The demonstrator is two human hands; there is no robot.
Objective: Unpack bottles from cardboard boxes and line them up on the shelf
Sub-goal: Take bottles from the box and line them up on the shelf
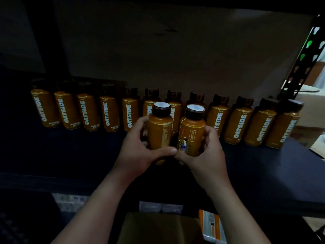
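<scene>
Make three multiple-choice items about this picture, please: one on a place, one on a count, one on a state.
1. Where does the row of bottles stand?
A. at the back of the shelf
B. inside a box
C. on the floor

2. How many bottles do the hands hold in all?
A. one
B. two
C. four

3. How do the labels of the two held bottles face?
A. both show OATSIDE to the camera
B. both are peeled off
C. both are turned, showing small print and a drawing

Answers:
1. A, the row stands on the dark shelf against the back wall.
2. B, the left hand grips the left bottle and the right hand grips the right bottle.
3. C, the left bottle shows a printed panel, the right bottle a small drawing, while the row shows OATSIDE.
</scene>
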